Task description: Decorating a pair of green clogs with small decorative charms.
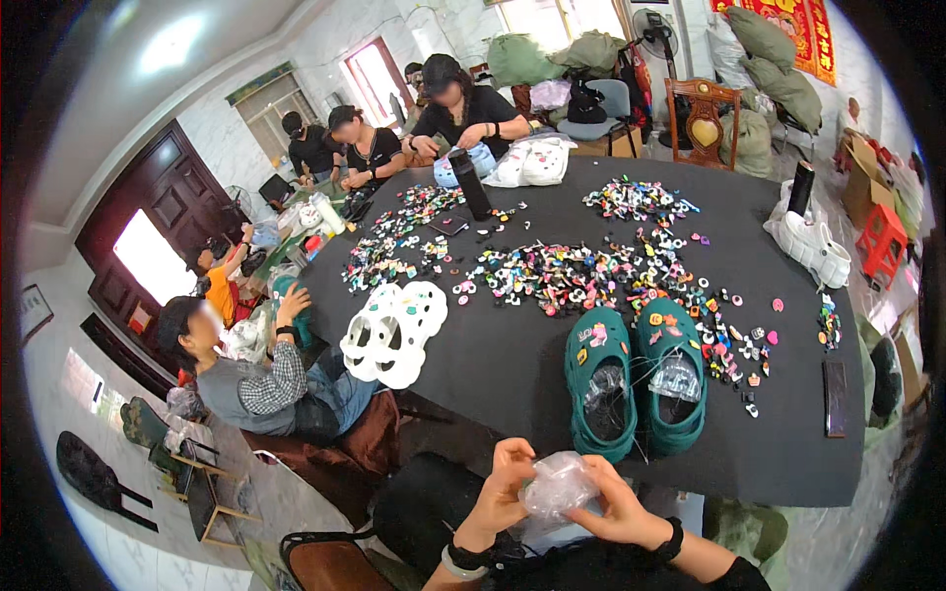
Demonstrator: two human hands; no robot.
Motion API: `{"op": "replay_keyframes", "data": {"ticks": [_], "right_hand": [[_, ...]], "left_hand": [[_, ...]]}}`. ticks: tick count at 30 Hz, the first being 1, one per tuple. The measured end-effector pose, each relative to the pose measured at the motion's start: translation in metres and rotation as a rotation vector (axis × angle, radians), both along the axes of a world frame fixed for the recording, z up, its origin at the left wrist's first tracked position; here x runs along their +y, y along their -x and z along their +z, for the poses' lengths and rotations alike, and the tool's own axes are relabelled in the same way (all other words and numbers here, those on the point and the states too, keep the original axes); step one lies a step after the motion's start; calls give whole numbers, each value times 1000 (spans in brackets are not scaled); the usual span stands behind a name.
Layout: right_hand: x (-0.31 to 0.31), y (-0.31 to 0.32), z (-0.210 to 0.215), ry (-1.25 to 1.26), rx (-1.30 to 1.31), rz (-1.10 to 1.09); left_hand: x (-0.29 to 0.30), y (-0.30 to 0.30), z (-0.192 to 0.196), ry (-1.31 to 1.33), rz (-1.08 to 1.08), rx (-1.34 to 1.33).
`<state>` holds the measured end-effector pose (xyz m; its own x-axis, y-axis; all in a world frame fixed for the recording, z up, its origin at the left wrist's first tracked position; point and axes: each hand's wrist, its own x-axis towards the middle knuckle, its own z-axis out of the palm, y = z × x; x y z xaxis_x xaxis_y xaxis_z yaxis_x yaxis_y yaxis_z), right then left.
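A crumpled clear plastic bag [558,483] is bunched between my two hands, just off the near table edge. The fingers of my left hand [505,497] curl against its left side. My right hand [623,504] grips it from the right, thumb pressed in low. Straight ahead on the black table [503,394] stands a pair of dark green clogs, the left clog [598,340] and the right clog [669,335], toes pointing away. Small colourful charms dot their uppers, and clear plastic lies inside each. What the bag in my hands contains, if anything, I cannot make out.
Loose shoe charms [562,279] lie in heaps beyond the clogs. White clogs [394,330] stand at left, near a seated person [266,384] handling a green clog. A black bottle [469,184] stands farther back. At right are a dark flat case [836,399] and white shoes [810,246].
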<state>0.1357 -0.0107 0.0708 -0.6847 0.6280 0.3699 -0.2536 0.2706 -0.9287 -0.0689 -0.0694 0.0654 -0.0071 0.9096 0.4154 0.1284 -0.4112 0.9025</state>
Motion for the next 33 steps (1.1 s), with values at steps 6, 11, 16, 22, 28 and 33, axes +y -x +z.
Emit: {"op": "replay_keyframes", "data": {"ticks": [6, 11, 16, 22, 28, 33], "right_hand": [[18, -10, 3, 19, 31, -37], [30, -57, -1, 130, -24, -213], [14, -102, -16, 368, -88, -315], [-7, -112, -28, 481, -77, -454], [-14, -116, -30, 456, -81, -476], [-16, -119, -28, 411, -138, -479]], "left_hand": [[15, 21, 15, 396, 162, -270], [56, 150, 34, -29, 857, -39], [84, 323, 35, -107, 1134, 496], [166, 342, 29, 287, 995, 1069], [207, 343, 2, 387, 953, 1217], [204, 344, -35, 221, 1234, 888]]}}
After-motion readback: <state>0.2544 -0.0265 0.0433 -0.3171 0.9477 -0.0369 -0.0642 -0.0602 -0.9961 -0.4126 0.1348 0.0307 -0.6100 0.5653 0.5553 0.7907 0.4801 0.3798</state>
